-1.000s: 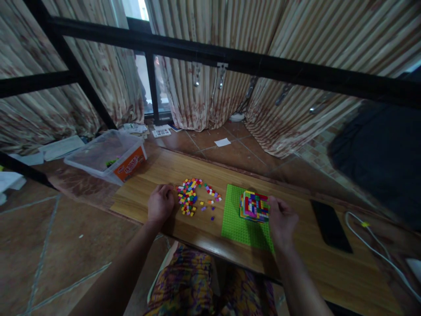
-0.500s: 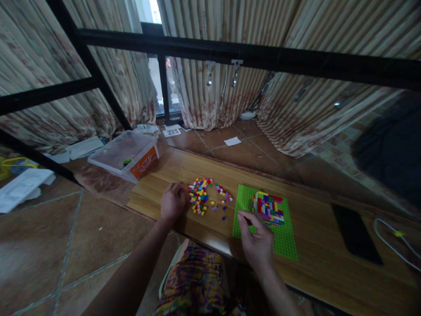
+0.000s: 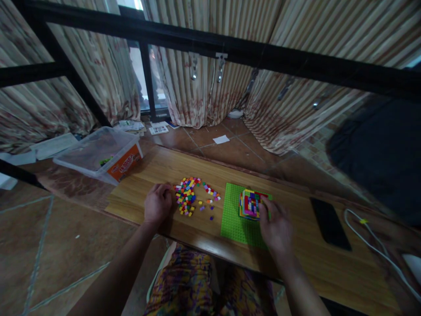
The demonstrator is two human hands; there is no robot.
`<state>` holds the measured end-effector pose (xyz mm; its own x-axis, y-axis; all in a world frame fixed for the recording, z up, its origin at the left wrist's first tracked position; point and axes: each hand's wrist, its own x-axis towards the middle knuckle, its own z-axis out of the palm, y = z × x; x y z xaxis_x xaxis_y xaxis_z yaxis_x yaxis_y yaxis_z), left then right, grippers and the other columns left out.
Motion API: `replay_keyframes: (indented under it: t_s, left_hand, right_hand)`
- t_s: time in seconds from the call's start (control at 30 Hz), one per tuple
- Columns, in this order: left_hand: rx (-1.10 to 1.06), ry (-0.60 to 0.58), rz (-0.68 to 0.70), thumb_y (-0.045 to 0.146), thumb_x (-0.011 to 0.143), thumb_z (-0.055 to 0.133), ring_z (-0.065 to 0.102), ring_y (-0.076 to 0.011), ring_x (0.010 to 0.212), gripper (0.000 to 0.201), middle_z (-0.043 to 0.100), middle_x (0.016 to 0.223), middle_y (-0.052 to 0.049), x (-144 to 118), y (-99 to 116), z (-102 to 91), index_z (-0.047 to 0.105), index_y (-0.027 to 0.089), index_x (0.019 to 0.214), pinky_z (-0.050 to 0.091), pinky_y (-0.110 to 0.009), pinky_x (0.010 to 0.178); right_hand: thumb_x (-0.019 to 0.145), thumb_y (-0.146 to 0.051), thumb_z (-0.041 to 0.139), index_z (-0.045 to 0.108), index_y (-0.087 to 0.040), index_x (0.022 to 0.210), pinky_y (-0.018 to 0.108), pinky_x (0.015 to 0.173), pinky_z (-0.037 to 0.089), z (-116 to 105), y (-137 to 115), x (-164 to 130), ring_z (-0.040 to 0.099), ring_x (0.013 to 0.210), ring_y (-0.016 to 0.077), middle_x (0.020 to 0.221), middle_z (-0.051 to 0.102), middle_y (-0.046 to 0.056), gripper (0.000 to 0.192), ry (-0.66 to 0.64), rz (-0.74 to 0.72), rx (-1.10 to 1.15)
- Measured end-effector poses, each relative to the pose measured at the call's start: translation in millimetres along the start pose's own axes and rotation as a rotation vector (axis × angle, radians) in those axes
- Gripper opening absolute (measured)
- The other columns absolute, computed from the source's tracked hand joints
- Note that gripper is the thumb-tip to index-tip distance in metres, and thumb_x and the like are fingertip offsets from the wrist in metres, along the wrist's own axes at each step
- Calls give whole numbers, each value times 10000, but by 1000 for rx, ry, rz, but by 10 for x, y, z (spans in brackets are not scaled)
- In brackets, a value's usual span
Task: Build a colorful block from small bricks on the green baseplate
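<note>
Wooden tabletop [image 3: 158, 169] carries a clear plastic bin [image 3: 98, 153] at far left, a black phone [image 3: 330, 224] and white cable [image 3: 378, 250] at right, and a green baseplate [image 3: 235, 219] near the front edge. Multicoloured brick block [image 3: 250, 204] sits on the baseplate's far right part, with the right hand [image 3: 275, 224] over its right side, fingers touching it; can't tell if it grips. Left hand [image 3: 158, 204] rests loosely curled, holding nothing visible, just left of the loose brick pile [image 3: 188, 197].
</note>
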<state>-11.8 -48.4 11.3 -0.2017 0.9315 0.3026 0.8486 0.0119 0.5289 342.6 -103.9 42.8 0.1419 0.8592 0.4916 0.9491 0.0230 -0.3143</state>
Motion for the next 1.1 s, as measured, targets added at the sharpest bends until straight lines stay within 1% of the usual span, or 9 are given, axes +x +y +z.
replay_keyframes:
  t_s: [0.17, 0.27, 0.4, 0.57, 0.83, 0.9, 0.97, 1.03, 1.1]
  left_hand:
    - [-2, 10, -1, 208, 837, 465, 645, -205, 904, 242, 687, 972, -67, -2, -1, 7, 697, 201, 906, 491, -285, 797]
    - [-4, 14, -4, 213, 839, 462, 643, -206, 900, 240, 684, 964, -62, -9, 1, 6, 694, 206, 900, 492, -288, 790]
    - [9, 9, -11, 209, 835, 468, 643, -204, 902, 235, 685, 971, -57, -16, 12, -3, 694, 208, 898, 491, -286, 791]
    - [-4, 4, -2, 191, 826, 473, 645, -202, 907, 230, 688, 970, -57, -16, 22, -10, 695, 205, 887, 494, -286, 812]
    - [-7, 12, 10, 203, 829, 474, 648, -203, 898, 229, 689, 959, -63, -3, -2, -2, 696, 205, 882, 497, -287, 811]
    - [-10, 9, 11, 206, 830, 470, 648, -203, 893, 231, 688, 956, -62, -4, -8, 1, 695, 208, 882, 497, -287, 805]
    - [-12, 6, 12, 202, 829, 467, 648, -205, 894, 234, 687, 950, -63, -9, -9, 3, 694, 211, 885, 495, -289, 804]
    - [-13, 9, 12, 201, 831, 467, 648, -207, 900, 234, 687, 951, -67, -14, -7, 4, 694, 210, 887, 494, -291, 805]
    - [-17, 12, 9, 200, 833, 469, 647, -206, 901, 232, 686, 953, -69, -17, -1, 5, 692, 209, 893, 494, -290, 806]
  right_hand:
    - [983, -485, 336, 626, -152, 1252, 477, 930, 435, 53, -23, 23, 537, 1087, 292, 1125, 631, 174, 517, -83, -88, -116]
    - [980, -486, 351, 597, -160, 1287, 495, 946, 418, 74, 2, 8, 512, 1139, 300, 1172, 614, 178, 511, -104, -116, -134]
    - [977, -479, 367, 577, -149, 1311, 503, 945, 414, 91, 36, -9, 498, 1149, 310, 1189, 598, 193, 514, -115, -141, -138]
    - [976, -494, 352, 573, -156, 1323, 504, 922, 426, 115, 46, 8, 470, 1162, 326, 1216, 565, 200, 533, -137, -117, -143]
    - [958, -514, 389, 612, -180, 1276, 496, 953, 431, 136, 50, 29, 478, 1151, 307, 1206, 551, 170, 512, -114, -94, -57]
    - [957, -515, 388, 620, -188, 1260, 496, 953, 435, 95, 46, 53, 498, 1137, 301, 1193, 568, 163, 503, -116, -73, -16]
    - [958, -508, 388, 616, -170, 1255, 500, 942, 442, -15, -5, 78, 529, 1102, 298, 1155, 602, 165, 505, -75, -23, 45]
    - [954, -490, 411, 607, -155, 1255, 500, 916, 457, -197, -121, 84, 566, 1046, 292, 1107, 637, 162, 491, 22, 48, 151]
    - [935, -463, 485, 648, -184, 1178, 458, 860, 492, -406, -283, 59, 609, 967, 267, 1082, 657, 133, 405, 102, 111, 343]
